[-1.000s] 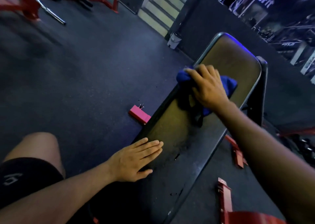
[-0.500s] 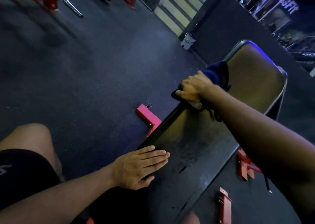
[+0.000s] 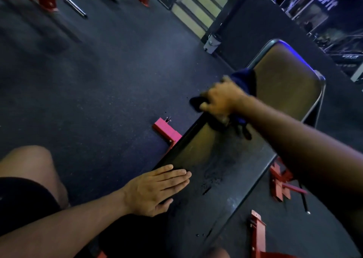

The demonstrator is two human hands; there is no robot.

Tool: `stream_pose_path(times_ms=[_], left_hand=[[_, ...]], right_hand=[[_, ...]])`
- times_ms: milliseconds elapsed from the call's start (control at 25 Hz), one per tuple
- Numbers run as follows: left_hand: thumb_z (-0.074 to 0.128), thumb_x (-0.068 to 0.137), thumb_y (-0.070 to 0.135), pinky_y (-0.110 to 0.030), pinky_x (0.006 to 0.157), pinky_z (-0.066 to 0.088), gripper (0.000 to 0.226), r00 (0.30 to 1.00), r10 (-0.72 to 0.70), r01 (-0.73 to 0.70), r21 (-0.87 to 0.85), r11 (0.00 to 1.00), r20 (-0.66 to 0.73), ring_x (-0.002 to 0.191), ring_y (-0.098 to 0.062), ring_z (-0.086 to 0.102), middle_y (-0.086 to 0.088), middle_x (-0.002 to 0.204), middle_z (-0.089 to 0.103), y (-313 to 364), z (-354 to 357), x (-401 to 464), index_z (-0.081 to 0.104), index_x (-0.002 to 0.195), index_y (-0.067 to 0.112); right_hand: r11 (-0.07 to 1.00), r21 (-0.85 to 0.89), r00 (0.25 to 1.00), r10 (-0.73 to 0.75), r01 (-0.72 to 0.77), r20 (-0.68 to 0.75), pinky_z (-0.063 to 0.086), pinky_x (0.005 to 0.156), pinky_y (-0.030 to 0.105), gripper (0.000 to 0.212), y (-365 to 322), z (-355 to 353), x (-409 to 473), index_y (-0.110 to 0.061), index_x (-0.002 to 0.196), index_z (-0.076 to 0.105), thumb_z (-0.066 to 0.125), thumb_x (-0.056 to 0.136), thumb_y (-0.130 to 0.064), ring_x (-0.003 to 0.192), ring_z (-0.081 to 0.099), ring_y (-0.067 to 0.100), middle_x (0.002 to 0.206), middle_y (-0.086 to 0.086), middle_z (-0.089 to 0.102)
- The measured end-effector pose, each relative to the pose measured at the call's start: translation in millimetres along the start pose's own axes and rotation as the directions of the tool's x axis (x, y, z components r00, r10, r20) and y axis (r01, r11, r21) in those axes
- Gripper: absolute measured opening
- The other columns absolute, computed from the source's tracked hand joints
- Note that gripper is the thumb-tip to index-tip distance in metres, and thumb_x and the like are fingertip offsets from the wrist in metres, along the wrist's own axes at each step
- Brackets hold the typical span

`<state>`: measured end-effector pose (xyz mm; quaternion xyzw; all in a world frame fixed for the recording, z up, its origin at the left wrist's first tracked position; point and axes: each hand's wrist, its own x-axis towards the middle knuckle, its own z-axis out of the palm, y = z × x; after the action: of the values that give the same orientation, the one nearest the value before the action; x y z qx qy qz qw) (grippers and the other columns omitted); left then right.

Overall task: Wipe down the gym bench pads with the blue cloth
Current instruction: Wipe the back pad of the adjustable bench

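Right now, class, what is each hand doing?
Left hand: open, fingers straight, flat on the dark padded gym bench.
Right hand: fingers curled, gripping the crumpled blue cloth at the bench edge.

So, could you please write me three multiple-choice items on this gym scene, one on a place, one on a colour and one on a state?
1. Where is the cloth?
A. at the left edge of the bench, where the seat meets the raised back pad
B. on the floor
C. on the stairs

2. What colour is the bench frame sticking out beside the pad?
A. green
B. red
C. white

3. How does the left hand lie?
A. curled in a fist
B. pinching the cloth
C. flat on the pad, fingers straight

Answers:
1 A, as the right hand grips the cloth over that edge.
2 B, since the bracket on the floor is plainly red.
3 C, as the palm rests on the seat and holds nothing.
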<state>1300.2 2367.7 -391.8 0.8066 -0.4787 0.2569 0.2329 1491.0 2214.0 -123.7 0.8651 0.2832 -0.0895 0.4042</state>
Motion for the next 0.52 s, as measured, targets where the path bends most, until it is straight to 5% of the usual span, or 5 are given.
stream_pose_path(times_ms=[120, 200, 520], left_hand=[[0.057, 0.094, 0.031, -0.04, 0.126, 0.023, 0.065, 1.0, -0.003, 0.003, -0.001, 1.0, -0.006, 0.155, -0.018, 0.024, -0.006, 0.166, 0.03, 0, 0, -1, 0.042, 0.154, 0.009], [0.058, 0.094, 0.03, -0.041, 0.125, 0.024, 0.065, 1.0, -0.002, 0.002, -0.006, 1.0, -0.003, 0.155, -0.018, 0.024, -0.006, 0.166, 0.03, 1, -1, -1, 0.042, 0.154, 0.009], [0.058, 0.094, 0.03, -0.04, 0.125, 0.024, 0.065, 1.0, -0.005, 0.005, -0.028, 1.0, 0.019, 0.155, -0.016, 0.024, -0.006, 0.166, 0.031, 0, -4, 1, 0.042, 0.154, 0.009]], right_hand=[[0.971, 0.022, 0.971, 0.238, -0.237, -0.041, 0.006, 0.114, 0.065, 0.055, 62, -2, 5, -0.029, 0.128, 0.058, 0.029, 0.093, -0.059, 0.121, 0.053, 0.028, 0.116, 0.005, 0.066], [0.959, 0.05, 0.959, 0.281, -0.28, -0.035, 0.019, 0.111, 0.063, 0.057, 56, 3, 9, -0.025, 0.117, 0.064, 0.028, 0.091, -0.061, 0.114, 0.055, 0.029, 0.112, 0.007, 0.066], [0.989, 0.099, 0.99, -0.104, 0.113, -0.093, 0.037, 0.085, 0.041, 0.052, -125, 23, -6, -0.02, 0.106, 0.066, 0.032, 0.094, -0.057, 0.103, 0.063, 0.029, 0.11, 0.011, 0.068]])
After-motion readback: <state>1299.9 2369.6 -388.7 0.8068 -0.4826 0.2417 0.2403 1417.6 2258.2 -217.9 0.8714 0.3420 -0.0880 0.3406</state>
